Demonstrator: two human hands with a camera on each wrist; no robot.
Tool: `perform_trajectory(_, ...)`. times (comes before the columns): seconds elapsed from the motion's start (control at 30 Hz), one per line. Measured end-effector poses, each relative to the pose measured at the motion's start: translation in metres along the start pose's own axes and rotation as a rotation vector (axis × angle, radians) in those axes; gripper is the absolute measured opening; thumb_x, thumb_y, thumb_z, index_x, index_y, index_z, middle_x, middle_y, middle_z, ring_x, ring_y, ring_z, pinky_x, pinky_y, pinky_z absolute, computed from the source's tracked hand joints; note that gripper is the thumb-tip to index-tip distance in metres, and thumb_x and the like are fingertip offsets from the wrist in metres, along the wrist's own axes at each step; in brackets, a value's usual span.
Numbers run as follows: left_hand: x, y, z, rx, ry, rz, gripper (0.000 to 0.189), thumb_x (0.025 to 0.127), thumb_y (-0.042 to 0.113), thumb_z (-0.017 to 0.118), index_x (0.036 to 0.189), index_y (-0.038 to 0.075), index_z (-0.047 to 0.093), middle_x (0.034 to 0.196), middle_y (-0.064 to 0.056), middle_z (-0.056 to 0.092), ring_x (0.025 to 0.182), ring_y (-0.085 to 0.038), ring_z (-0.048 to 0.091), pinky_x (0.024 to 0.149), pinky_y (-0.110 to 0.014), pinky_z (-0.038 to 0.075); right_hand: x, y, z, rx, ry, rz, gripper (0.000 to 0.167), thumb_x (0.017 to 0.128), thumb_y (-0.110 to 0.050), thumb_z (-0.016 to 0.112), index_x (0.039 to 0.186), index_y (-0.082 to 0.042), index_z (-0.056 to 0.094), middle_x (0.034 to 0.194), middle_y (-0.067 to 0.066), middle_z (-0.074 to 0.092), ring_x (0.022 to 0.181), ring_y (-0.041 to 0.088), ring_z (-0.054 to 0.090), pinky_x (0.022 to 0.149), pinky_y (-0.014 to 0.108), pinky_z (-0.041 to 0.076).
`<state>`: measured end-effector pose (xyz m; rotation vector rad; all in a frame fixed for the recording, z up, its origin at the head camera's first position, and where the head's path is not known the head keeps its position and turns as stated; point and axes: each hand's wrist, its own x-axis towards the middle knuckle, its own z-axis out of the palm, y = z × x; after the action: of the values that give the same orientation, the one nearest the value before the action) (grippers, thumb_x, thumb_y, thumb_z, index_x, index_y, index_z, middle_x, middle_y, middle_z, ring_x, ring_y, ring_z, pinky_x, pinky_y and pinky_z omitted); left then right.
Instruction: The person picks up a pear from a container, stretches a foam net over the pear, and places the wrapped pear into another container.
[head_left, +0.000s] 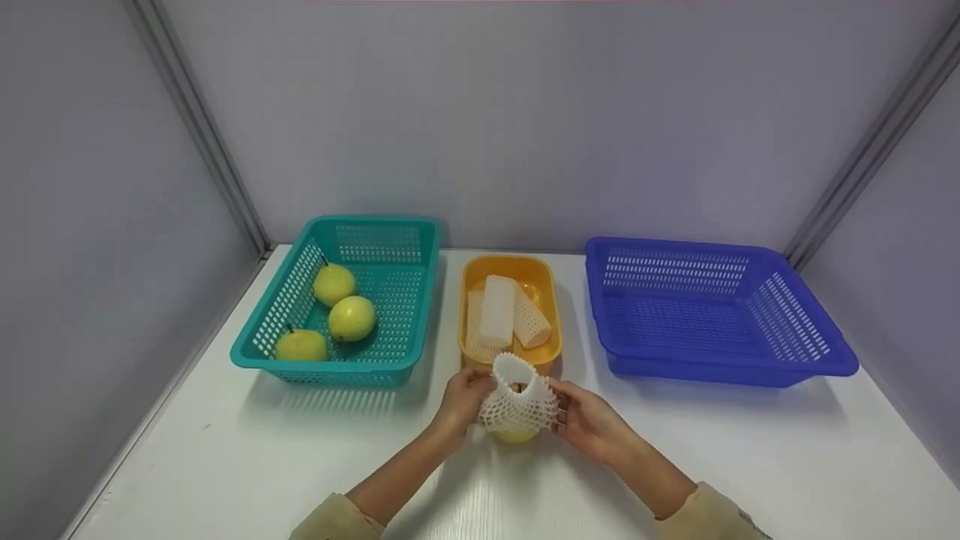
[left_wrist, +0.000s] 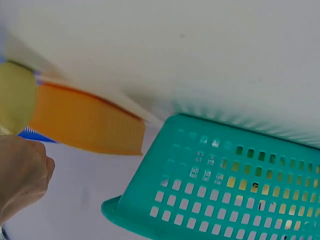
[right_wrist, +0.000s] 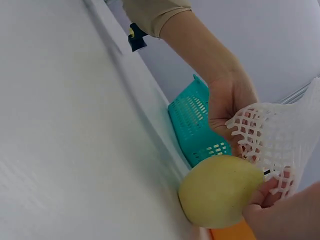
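Stretching round the top of a pale yellow fruit (head_left: 514, 436), a white foam net (head_left: 519, 411) leaves the fruit's lower part bare in the lower middle of the head frame. The fruit is rounded and smooth, and its short dark stem shows through the net's opening. Above it the net narrows to an upright, open neck with a beaded rim; its lower edge flares into wide diamond-shaped mesh.

Fruit and net sit between the two hands. The left hand (head_left: 462, 401), on the left side of the net, and the right hand (head_left: 589, 421), on its right, both grip the mesh with bent fingers. In the right wrist view the fruit fills the lower middle, with the net to its right and the right hand's fingertips close against it.

Just beyond, near the middle of the head frame, a smooth orange container (head_left: 462, 322) with rounded corners holds flattened foam sleeves (head_left: 497, 311) of fine white mesh. Left of centre, a teal plastic basket (head_left: 390, 315) with slotted sides holds three more yellow fruits (head_left: 352, 319), glossy and round. A blue plastic basket (head_left: 675, 322), also perforated, stands at the right. All three containers rest on a white surface (head_left: 300, 457).
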<state>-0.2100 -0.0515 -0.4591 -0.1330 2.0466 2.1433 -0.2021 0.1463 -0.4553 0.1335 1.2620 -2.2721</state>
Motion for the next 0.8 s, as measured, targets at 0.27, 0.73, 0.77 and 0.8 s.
perform_trajectory(0.27,0.005,-0.010,0.003,0.000,0.043,-0.012,0.019,0.090,0.011,0.054,0.105,-0.001,0.054,0.096,-0.009,0.059,0.086,-0.018,0.055,0.065,-0.029,0.047,0.008,0.015,-0.005,0.022,0.106,0.030,0.020,0.095,-0.016,0.046,0.109,-0.001,0.047,0.095,0.007,0.057,0.086,0.016,0.055,0.078,0.028,0.044)
perform_trajectory(0.73,0.012,-0.024,0.004,-0.006,0.063,-0.050,0.019,0.091,0.010,0.054,0.104,-0.004,0.055,0.094,-0.009,0.059,0.084,-0.017,0.055,0.072,-0.030,0.046,0.018,0.029,-0.012,0.080,0.219,0.083,0.029,0.093,-0.014,0.047,0.113,0.005,0.044,0.096,0.010,0.053,0.086,0.018,0.052,0.079,0.029,0.044)
perform_trajectory(0.77,0.012,-0.025,0.004,-0.007,0.065,-0.057,0.019,0.091,0.011,0.055,0.104,-0.004,0.055,0.095,-0.009,0.059,0.084,-0.017,0.055,0.072,-0.030,0.046,0.019,0.030,-0.012,0.075,0.220,0.089,0.027,0.093,-0.014,0.047,0.112,0.005,0.045,0.095,0.010,0.054,0.086,0.018,0.053,0.079,0.029,0.044)
perform_trajectory(0.8,0.013,-0.026,0.003,-0.008,0.066,-0.060,0.020,0.091,0.011,0.055,0.104,-0.004,0.056,0.095,-0.009,0.059,0.084,-0.018,0.055,0.071,-0.030,0.047,0.020,0.030,-0.013,0.072,0.217,0.096,0.025,0.093,-0.014,0.047,0.110,0.005,0.047,0.095,0.010,0.054,0.085,0.017,0.053,0.079,0.029,0.044)
